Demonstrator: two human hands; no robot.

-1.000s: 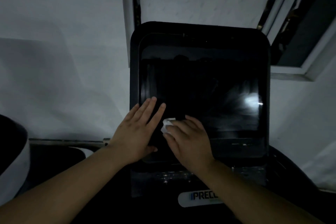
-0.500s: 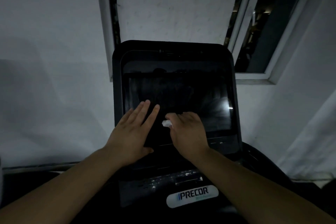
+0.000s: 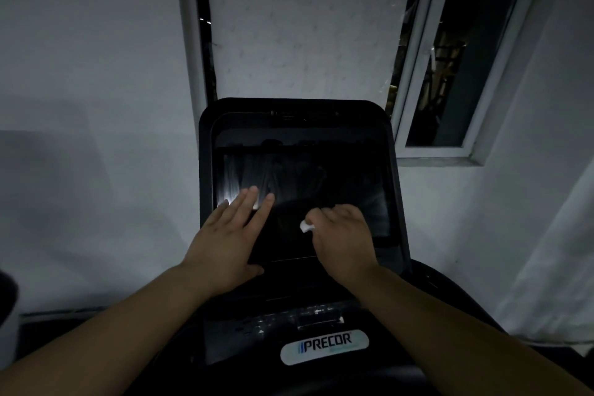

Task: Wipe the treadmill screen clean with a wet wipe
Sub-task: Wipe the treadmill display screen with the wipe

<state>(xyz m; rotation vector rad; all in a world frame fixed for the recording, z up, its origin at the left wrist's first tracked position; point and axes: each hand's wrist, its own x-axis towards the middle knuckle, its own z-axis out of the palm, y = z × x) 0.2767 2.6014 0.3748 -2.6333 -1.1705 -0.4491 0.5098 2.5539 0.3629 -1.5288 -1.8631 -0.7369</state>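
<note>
Dim light fills a room with a pale wall (image 3: pixel 80 74), against which a black treadmill console is seen from above. At the centre of the view the treadmill screen (image 3: pixel 321 177) is set in a thick black bezel with rounded corners. Its glass is dark and switched off, and faint streaks with a soft glare are seen across its upper left part, while its right part looks duller and smeared.

A small white wet wipe (image 3: pixel 306 226) is bunched into a wad and pressed on the lower middle of the screen. It is gripped by the right hand (image 3: pixel 342 239), whose fingers are curled closed around it, so that only a little of the wipe is seen at the thumb side. How much of the wipe is hidden under the palm cannot be told.

The left hand (image 3: pixel 229 236) is laid flat on the lower left part of the screen, with its fingers straight, slightly spread and holding nothing. The two hands are apart, with bare dark glass between them.

Below the screen a strip of buttons (image 3: pixel 289 320) is faintly made out, and under it a white oval Precor logo (image 3: pixel 324 347) is read. Behind the console a white-framed window (image 3: pixel 450 51) is seen, with darkness and a few lights beyond its panes.
</note>
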